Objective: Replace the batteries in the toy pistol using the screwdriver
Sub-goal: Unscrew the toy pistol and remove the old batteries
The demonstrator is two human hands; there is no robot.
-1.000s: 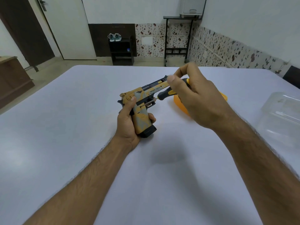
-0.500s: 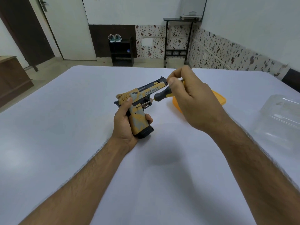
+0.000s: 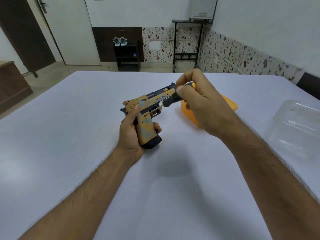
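Fingers of the left hand [image 3: 131,134] curled round the toy pistol [image 3: 147,118] grip, holding it above the table [image 3: 69,135]. The right hand [image 3: 199,104] pinched the screwdriver [image 3: 170,99] handle, its tip against the grip's upper side.

Toy pistol [image 3: 147,108]: showing yellow-and-grey camouflage, dark navy slide and base.
Screwdriver [image 3: 170,99]: showing black handle, yellow end.
Table [image 3: 69,135]: showing plain pale lavender-white.
Lid [image 3: 228,103]: showing orange.
Container [image 3: 297,122]: showing clear.
Wall tiles [image 3: 233,54]: showing white with dark red floral speckle.
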